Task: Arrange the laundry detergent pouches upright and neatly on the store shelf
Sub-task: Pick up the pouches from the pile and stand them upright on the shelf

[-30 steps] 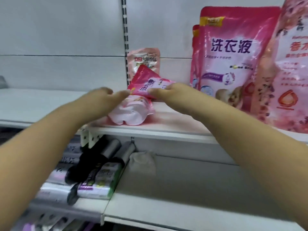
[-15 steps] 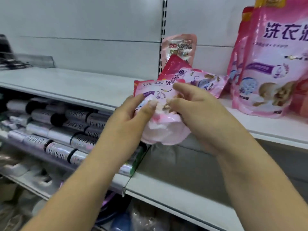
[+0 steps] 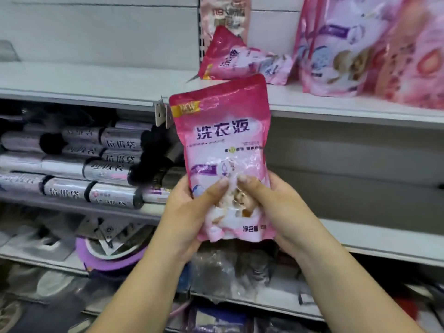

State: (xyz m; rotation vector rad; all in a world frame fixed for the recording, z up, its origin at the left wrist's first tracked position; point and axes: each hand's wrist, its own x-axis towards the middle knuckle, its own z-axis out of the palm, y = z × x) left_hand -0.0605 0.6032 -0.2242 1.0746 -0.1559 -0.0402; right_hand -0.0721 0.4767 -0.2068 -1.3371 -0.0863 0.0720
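- Pink plastic detergent pouch with a darker pink top band and purple lettering (image 3: 224, 155) is held upright, label toward the camera, below and in front of the white metal store shelf (image 3: 96, 85); that pose probably lets the person square it up before it is set on the shelf.
- Left hand (image 3: 189, 212) grips the pouch's lower left edge, thumb pressed on the front and fingers wrapped behind it.
- Right hand (image 3: 274, 207) grips the lower right edge the same way, thumb on the front near the left thumb; the two thumbs pinching the soft lower body look meant to shape the base so the pouch can stand.
- Second small pink pouch, slumped on its side (image 3: 242, 61), lies on the shelf, above and behind the held pouch, so it is not yet arranged.
- Pale pink pouch against the shelf's back panel (image 3: 224, 18) stands behind the slumped one; its print is too blurred to read.
- Large pink pouches (image 3: 341, 49) stand upright at the right end of the shelf, setting the line the small pouches should likely join.
- Grey and black rolls with printed labels (image 3: 79, 164) are stacked on the level under the shelf, left of the held pouch.
- Purple-rimmed round object (image 3: 108, 255) sits lower still; I cannot tell what it is.
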